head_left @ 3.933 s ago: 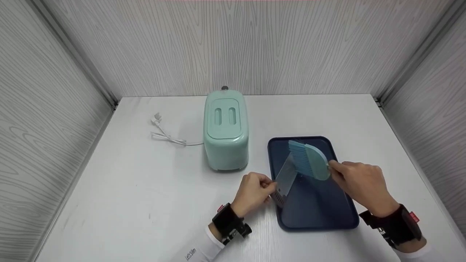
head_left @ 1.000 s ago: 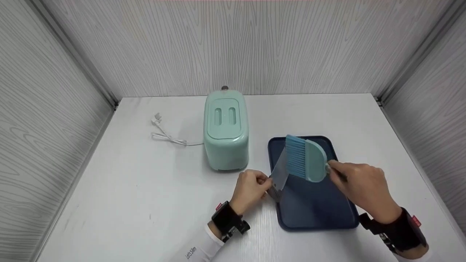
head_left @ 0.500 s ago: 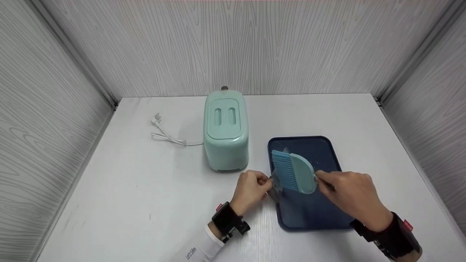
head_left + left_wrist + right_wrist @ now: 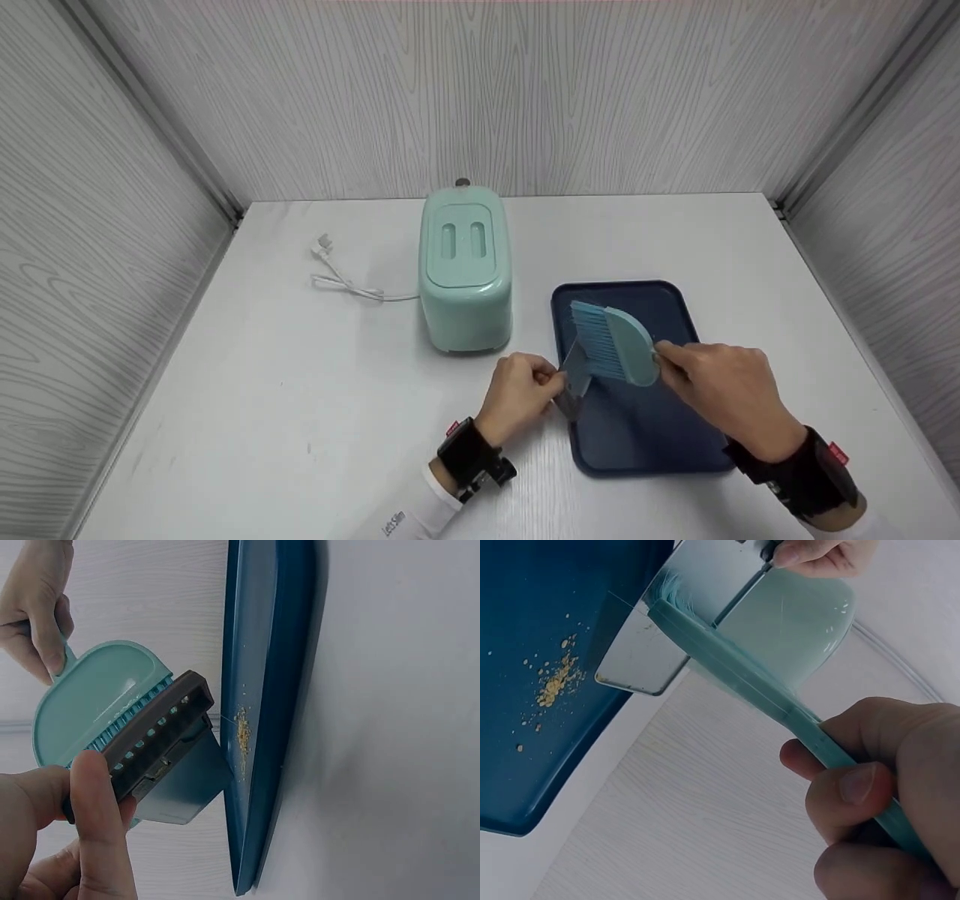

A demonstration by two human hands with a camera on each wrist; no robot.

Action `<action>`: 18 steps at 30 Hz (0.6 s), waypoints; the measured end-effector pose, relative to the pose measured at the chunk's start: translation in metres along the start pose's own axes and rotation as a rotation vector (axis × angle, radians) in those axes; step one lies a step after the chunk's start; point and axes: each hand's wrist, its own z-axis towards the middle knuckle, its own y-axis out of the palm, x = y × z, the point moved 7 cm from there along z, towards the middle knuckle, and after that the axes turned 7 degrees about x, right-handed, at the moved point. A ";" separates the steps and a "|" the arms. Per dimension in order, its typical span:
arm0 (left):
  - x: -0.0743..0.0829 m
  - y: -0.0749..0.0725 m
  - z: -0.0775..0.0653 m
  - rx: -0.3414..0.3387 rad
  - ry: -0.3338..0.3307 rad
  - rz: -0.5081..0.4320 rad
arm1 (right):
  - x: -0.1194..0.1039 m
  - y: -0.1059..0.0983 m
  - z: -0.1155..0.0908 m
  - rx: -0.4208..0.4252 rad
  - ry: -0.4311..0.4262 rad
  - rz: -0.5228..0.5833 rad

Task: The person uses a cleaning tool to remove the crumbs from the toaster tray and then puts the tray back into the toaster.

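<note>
In the head view my left hand (image 4: 520, 394) pinches the dark slotted end of a metal toaster crumb tray (image 4: 574, 375), tilted over the left edge of a navy serving tray (image 4: 649, 446). My right hand (image 4: 727, 390) grips the handle of a mint brush (image 4: 634, 349). Its blue bristles (image 4: 598, 337) lie against the crumb tray's plate and hide part of it. Yellowish crumbs (image 4: 553, 684) are heaped on the serving tray in the right wrist view, just beyond the plate's free end. A few specks cling to that plate.
A mint toaster (image 4: 465, 262) stands on the white table (image 4: 300, 390), left of the serving tray. Its white cord and plug (image 4: 322, 247) lie farther left. Grey wood-patterned panels (image 4: 525, 97) enclose the table at the back and sides.
Compared with the oldest frame, the brush sits farther left and the crumb tray is tilted more steeply. Over the last half second the brush shifts slightly right and up; my left hand barely moves.
</note>
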 end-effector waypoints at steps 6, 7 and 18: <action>0.000 0.001 0.000 -0.012 -0.007 -0.012 | 0.007 0.004 0.000 -0.013 0.012 -0.011; 0.000 0.001 0.000 -0.012 -0.008 -0.012 | 0.009 0.004 0.000 -0.014 0.015 -0.012; 0.002 0.002 -0.001 -0.026 0.011 -0.017 | 0.023 0.012 -0.002 -0.003 0.037 -0.049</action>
